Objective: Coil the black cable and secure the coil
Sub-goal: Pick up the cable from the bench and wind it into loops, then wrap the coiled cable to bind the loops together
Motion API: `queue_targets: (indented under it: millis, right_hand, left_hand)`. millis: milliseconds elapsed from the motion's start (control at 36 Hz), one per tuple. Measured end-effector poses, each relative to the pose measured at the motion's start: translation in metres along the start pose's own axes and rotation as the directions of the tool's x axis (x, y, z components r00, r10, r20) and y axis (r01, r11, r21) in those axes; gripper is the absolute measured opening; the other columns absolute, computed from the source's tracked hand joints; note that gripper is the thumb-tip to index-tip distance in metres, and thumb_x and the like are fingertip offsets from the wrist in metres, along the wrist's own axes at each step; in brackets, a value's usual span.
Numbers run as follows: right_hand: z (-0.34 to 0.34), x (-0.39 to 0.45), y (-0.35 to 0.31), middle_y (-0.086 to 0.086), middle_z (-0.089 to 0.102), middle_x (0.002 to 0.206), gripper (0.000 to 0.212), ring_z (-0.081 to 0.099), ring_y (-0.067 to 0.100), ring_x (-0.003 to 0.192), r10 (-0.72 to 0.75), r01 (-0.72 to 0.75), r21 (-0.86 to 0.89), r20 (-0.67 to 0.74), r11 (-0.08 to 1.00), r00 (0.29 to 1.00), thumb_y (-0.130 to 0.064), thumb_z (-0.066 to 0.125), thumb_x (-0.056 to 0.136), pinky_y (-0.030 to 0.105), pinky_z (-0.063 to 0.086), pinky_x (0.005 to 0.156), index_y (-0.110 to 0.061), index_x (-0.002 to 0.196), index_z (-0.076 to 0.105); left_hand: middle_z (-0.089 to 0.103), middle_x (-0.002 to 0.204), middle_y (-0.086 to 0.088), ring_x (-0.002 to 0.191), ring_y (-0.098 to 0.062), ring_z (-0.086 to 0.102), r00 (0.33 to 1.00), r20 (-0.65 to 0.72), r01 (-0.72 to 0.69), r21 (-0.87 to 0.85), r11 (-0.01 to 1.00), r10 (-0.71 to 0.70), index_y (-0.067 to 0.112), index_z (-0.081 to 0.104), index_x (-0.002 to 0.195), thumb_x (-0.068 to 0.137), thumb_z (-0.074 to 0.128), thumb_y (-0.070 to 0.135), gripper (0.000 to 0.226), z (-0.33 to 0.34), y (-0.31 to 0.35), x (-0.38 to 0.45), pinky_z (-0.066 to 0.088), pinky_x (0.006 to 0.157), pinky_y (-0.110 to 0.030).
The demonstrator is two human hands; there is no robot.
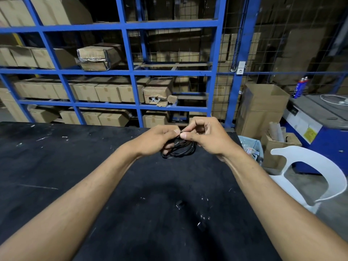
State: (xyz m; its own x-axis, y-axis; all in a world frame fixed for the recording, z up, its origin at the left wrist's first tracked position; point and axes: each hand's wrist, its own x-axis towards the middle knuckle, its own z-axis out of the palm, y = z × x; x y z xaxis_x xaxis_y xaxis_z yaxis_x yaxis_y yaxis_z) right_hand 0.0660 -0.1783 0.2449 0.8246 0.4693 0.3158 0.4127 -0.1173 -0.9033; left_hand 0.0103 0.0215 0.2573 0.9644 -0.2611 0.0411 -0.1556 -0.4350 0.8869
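A thin black cable [181, 152] is wound into a small coil and held above the far middle of the black table [75, 166]. My left hand [157, 141] grips the coil's left side, fingers curled around the loops. My right hand [206, 137] pinches the top of the coil between thumb and forefinger, right against my left thumb. The lower loops hang free below both hands. What the fingertips pinch is too small to make out.
A small black piece [179, 204] lies on the table nearer to me, among white specks. A white plastic chair [308, 176] stands at the right, with open cardboard boxes [278, 147] and a bin [251, 147] behind it. Blue racking [131, 72] with cartons fills the background.
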Motion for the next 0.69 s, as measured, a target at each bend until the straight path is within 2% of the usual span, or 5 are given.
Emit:
queue_targets:
  millis: [139,306,417,528,694]
  right_hand:
    - [0.005,0.001,0.004,0.009,0.063,0.075,0.016,0.061,0.016,0.075,0.051,-0.051,0.004,-0.024,0.999,0.998,-0.005,0.084,0.088,0.027,0.053,0.077,0.005,0.093,0.073]
    - [0.009,0.003,0.008,-0.009,0.063,0.054,0.006,0.053,-0.002,0.044,0.211,-0.209,0.074,-0.032,0.975,0.977,-0.008,0.078,0.093,0.013,0.041,0.050,-0.006,0.092,0.072]
    - [0.003,0.001,0.002,0.013,0.068,0.077,0.009,0.041,0.009,0.050,0.301,-0.305,0.133,0.053,0.943,0.952,-0.008,0.079,0.092,0.021,0.034,0.048,-0.010,0.092,0.071]
    - [-0.001,-0.002,0.002,0.019,0.073,0.086,0.009,0.049,0.010,0.053,0.293,-0.298,0.136,0.059,0.945,0.954,-0.005,0.081,0.090,0.018,0.038,0.047,-0.009,0.089,0.073]
    - [-0.004,-0.004,0.008,0.004,0.073,0.073,0.013,0.061,0.003,0.058,0.274,-0.280,0.076,0.078,0.957,0.959,-0.001,0.080,0.090,0.017,0.041,0.050,-0.012,0.085,0.074]
  left_hand:
    - [0.054,0.071,0.008,0.062,-0.007,0.042,0.996,-0.070,0.064,0.070,0.996,-0.059,-0.004,0.066,0.120,0.116,0.036,0.029,0.045,0.009,-0.008,0.004,0.041,0.062,-0.026]
    - [0.050,0.060,0.020,0.059,-0.005,0.041,0.989,-0.150,0.022,0.204,0.979,0.009,0.018,0.057,0.086,0.113,0.038,0.030,0.036,0.016,-0.011,0.009,0.032,0.063,-0.032]
    - [0.058,0.065,0.024,0.065,0.005,0.052,0.984,-0.167,-0.020,0.232,0.972,0.060,0.022,0.054,0.079,0.112,0.039,0.028,0.037,0.019,-0.015,0.007,0.040,0.068,-0.018]
    - [0.049,0.061,0.013,0.067,-0.016,0.042,0.999,-0.026,0.034,0.034,0.999,-0.033,0.016,0.061,0.090,0.112,0.035,0.024,0.034,0.014,-0.014,0.007,0.037,0.072,-0.035]
    - [0.040,0.059,0.002,0.057,-0.017,0.040,0.981,0.164,0.127,-0.125,0.984,-0.106,0.005,0.061,0.084,0.116,0.032,0.030,0.049,0.016,-0.022,0.007,0.045,0.072,-0.033]
